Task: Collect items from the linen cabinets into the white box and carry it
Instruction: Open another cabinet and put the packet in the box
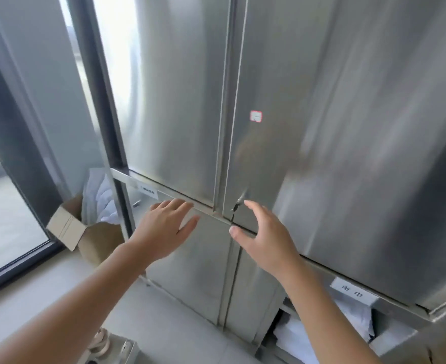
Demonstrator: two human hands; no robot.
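Observation:
A tall stainless steel linen cabinet (180, 106) fills the view, its upper doors closed. My left hand (164, 227) is spread open against the seam between the upper and lower left doors. My right hand (264, 232) hovers open just below a small key in the lock (239, 203) on the upper right door (269, 143). Neither hand holds anything. White folded linen (295, 337) shows in an open lower compartment at the bottom right. No white box can be made out for certain.
A brown cardboard box (85, 232) with white cloth in it stands at the cabinet's left side, by a dark-framed window (19, 158). Paper labels (352, 291) mark the shelves. A light object (101, 342) sits at the bottom edge on the grey floor.

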